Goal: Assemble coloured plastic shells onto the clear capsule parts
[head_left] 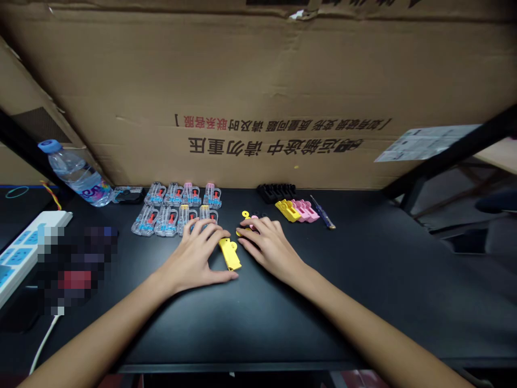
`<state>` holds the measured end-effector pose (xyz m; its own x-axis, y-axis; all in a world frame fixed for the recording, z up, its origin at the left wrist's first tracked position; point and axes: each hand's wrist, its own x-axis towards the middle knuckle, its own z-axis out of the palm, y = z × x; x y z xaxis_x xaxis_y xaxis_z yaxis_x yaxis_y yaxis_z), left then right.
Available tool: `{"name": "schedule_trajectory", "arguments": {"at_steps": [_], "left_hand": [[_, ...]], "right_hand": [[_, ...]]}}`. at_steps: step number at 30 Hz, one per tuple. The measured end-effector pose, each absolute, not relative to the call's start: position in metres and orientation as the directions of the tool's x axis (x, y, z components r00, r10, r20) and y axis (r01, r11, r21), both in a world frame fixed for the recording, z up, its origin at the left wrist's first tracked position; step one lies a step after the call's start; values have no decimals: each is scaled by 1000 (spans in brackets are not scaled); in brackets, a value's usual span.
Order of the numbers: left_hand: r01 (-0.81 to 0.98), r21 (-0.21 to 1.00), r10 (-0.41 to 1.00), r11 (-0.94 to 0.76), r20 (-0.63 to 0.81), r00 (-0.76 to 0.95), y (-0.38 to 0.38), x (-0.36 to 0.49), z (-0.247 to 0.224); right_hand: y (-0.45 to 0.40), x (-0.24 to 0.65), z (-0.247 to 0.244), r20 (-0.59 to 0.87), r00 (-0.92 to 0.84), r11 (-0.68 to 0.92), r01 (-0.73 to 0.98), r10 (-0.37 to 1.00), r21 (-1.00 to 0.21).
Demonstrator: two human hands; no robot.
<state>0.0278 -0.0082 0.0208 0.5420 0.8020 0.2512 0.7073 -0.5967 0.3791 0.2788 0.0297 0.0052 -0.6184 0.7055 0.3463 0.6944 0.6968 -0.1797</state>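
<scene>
My left hand [191, 260] is around a yellow plastic part [230, 254], its fingertips at the part's top end and its thumb apart near the lower end. My right hand [272, 249] reaches over small round pieces [245, 214], yellow, pink and black, partly hidden by its fingers. Whether it pinches one cannot be made out. Behind my left hand stand two rows of clear plastic assemblies [166, 220] with red and blue bits inside. Farther right lie yellow parts [287, 210], pink parts [306, 210] and black parts [277, 192] in groups, beside a small screwdriver [323, 213].
A water bottle [81, 175] leans at the back left, near a dark small box [128, 194]. At the left are a white power strip [30, 242] and a pixelated object [78, 269] with a white cable [43, 342]. A cardboard wall [242, 70] closes the back.
</scene>
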Motion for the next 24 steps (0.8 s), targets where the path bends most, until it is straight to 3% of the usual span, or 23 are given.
{"name": "schedule_trajectory", "arguments": {"at_steps": [12, 14, 18, 20, 24], "left_hand": [[690, 387, 790, -612, 251, 559, -9, 30, 20], [693, 385, 792, -610, 255, 555, -9, 29, 20], [693, 382, 790, -612, 260, 555, -9, 28, 21], [690, 383, 789, -614, 259, 557, -9, 28, 21], [696, 388, 795, -604, 246, 554, -9, 29, 21]], "right_hand": [[28, 274, 6, 342, -660, 728, 676, 668, -118], [28, 274, 6, 360, -621, 712, 663, 696, -232], [23, 273, 9, 425, -505, 654, 476, 751, -588], [20, 271, 10, 428, -484, 630, 408, 763, -661], [18, 268, 9, 399, -492, 606, 391, 774, -693]]}}
